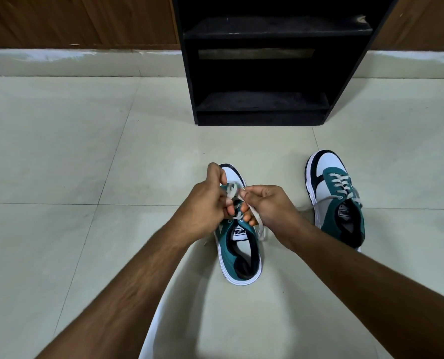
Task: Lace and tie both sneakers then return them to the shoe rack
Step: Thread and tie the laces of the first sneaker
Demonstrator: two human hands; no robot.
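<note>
Two sneakers [237,244] on pale tiled floor [60,151], black rack [262,60] behind, fingers [244,195] pinching lace [232,189]

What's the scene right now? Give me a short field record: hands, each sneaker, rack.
left hand: gripping the lace over the near sneaker
right hand: pinching the same lace
near sneaker: on floor, being tied
far sneaker: on floor to the right, laced, ends loose
shoe rack: black, both visible shelves hold no shoes

Pale tiled floor [60,151]. Near centre: one teal-and-white sneaker [237,255], toe pointing far. Right of it, apart: second sneaker [337,200], lace end trailing left. Far centre: black shoe rack [262,117].
</note>
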